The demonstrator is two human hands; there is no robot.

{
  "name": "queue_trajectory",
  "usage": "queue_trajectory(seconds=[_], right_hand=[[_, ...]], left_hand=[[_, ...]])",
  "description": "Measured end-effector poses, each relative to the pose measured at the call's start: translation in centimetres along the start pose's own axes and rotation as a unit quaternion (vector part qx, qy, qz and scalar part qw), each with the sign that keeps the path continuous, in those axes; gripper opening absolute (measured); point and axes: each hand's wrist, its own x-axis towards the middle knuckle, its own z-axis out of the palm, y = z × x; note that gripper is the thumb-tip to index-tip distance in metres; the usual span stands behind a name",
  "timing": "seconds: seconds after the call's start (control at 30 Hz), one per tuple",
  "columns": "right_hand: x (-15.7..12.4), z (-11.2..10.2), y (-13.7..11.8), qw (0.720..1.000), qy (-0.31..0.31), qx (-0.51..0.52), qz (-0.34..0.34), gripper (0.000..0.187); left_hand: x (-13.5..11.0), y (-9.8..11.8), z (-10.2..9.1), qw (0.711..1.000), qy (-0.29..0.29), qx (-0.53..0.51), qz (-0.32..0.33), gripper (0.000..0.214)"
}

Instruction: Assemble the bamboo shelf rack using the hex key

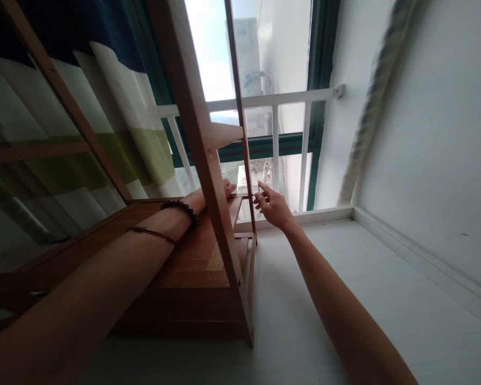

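A brown wooden shelf frame (208, 264) stands on the floor, with slanted posts rising from its low board. My left arm, with a dark beaded bracelet (184, 209) and a thin cord on it, reaches across the board. At the far end my left hand (229, 187) is closed at the board's edge by the rear post (244, 155); the front post hides part of it. On the outer side of that rear post, my right hand (274, 206) pinches a thin Allen key (258, 187). The key's other end meets the post, where a fastener is too small to make out.
A white railing (288, 98) crosses the green-framed window behind the frame. Striped curtains (140, 149) hang at the left. A white wall (436, 149) rises on the right above the pale floor (324, 289). A bolt head (241, 282) shows low on the front post.
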Motion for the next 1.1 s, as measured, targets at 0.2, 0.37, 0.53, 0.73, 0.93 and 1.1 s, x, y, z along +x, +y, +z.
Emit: queue_trajectory(seconds=[0.2,0.37,0.53,0.73,0.93,1.1], right_hand=[[-0.1,0.0,0.0,1.000,-0.010,0.016,0.006,0.048],[-0.1,-0.3,0.2,0.999,-0.027,0.029,0.006,0.052],[0.0,-0.7,0.6,0.999,-0.036,0.031,-0.005,0.053],[-0.2,-0.3,1.0,1.000,-0.007,-0.020,0.013,0.037],[-0.3,-0.7,0.1,0.998,-0.009,-0.045,0.047,0.044],[-0.4,-1.0,-1.4,0.968,-0.042,0.161,0.189,0.026]], left_hand=[[-0.9,3.4,-1.9,0.991,0.093,-0.075,-0.055,0.043],[-1.5,4.2,-2.3,0.962,0.098,-0.240,-0.087,0.042],[-1.7,4.2,-2.3,0.954,0.058,-0.291,-0.048,0.026],[-1.6,4.4,-2.2,0.979,0.056,-0.195,-0.034,0.030],[-1.2,4.3,-1.8,1.000,0.011,-0.024,-0.004,0.034],[-1.2,4.1,-1.7,0.999,-0.020,-0.017,-0.041,0.039]])
